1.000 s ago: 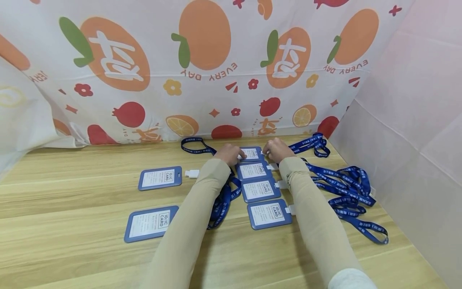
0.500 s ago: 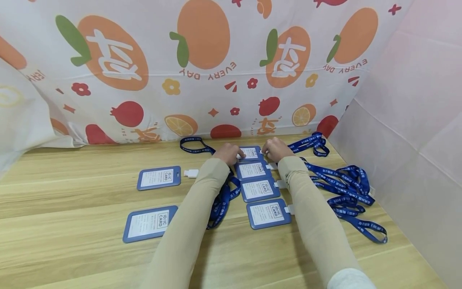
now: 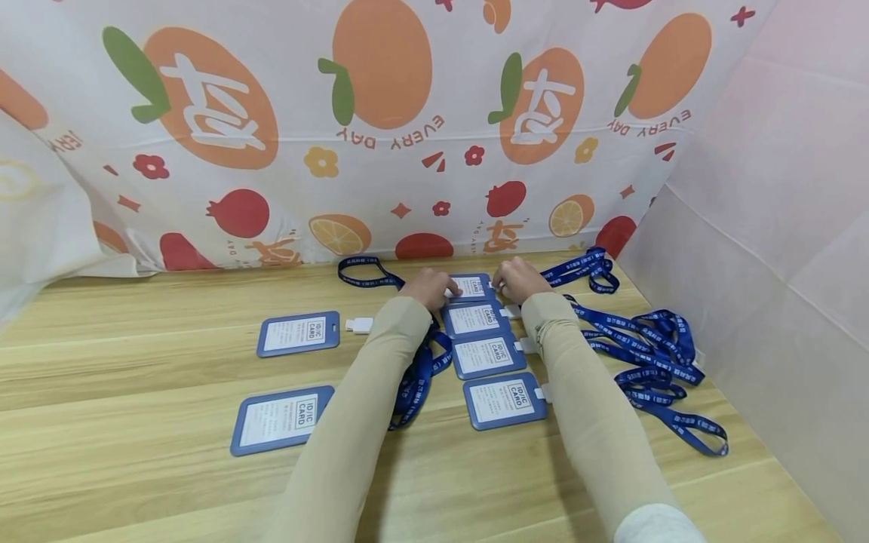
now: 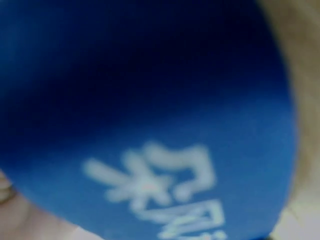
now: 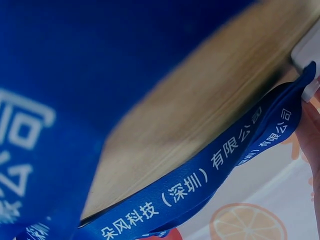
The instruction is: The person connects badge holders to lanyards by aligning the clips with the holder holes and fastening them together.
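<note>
In the head view my left hand [image 3: 428, 289] holds the left end of the farthest blue ID card holder [image 3: 471, 288], its fingertips over the card's edge. My right hand [image 3: 521, 280] pinches the white clip [image 5: 307, 50] of a blue lanyard at that holder's right end; the right wrist view shows the clip beside the fingers. From it the printed lanyard strap [image 5: 170, 192] runs off. A second holder [image 3: 477, 320] lies just nearer, with a white clip at its right end. Blue strap fabric [image 4: 200, 115] fills the left wrist view and mostly hides the left fingers.
Nearer in the column lie two more holders, one a third holder [image 3: 489, 356]. Two separate holders, one a far-left holder [image 3: 298, 334], lie left near a loose white clip [image 3: 360, 325]. Lanyards [image 3: 652, 339] pile at the right. A fruit-print cloth [image 3: 380, 181] hangs behind the table.
</note>
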Demonstrator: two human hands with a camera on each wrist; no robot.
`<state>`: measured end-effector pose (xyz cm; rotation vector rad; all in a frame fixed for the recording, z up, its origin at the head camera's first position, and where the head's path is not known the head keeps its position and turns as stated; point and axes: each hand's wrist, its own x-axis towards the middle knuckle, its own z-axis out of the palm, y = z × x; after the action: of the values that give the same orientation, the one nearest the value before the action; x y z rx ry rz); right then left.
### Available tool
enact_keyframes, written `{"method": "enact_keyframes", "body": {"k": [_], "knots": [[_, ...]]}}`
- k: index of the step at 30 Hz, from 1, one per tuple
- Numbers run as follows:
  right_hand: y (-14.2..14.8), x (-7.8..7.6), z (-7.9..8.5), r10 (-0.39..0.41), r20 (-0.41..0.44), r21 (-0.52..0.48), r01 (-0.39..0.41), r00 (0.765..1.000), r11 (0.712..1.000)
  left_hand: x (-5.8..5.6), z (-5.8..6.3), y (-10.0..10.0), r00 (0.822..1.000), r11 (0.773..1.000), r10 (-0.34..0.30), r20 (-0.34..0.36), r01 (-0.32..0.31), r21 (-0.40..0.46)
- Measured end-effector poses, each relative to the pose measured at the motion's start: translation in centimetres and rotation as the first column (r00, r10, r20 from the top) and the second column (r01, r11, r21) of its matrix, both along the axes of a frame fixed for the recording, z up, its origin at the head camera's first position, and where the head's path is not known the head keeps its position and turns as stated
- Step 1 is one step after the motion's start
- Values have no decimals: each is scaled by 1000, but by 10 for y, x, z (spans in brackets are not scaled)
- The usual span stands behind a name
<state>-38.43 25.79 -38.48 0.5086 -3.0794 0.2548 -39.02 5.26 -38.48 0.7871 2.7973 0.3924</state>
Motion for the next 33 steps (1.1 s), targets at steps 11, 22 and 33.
{"method": "enact_keyframes", "body": {"k": [11,22,33], "knots": [[-1,-1,0,23,-2,22,-23,1000,999,1,-1,-1,1000,1000,5,7,-5,3],[1,-1,0,48,-7,36,-48,999,998,1,-2,0,1000,1000,11,10,-11,12],[0,-2,1,42,-3,47,-42,999,998,2,0,-1,1000,1000,-4,10,4,-4]]}}
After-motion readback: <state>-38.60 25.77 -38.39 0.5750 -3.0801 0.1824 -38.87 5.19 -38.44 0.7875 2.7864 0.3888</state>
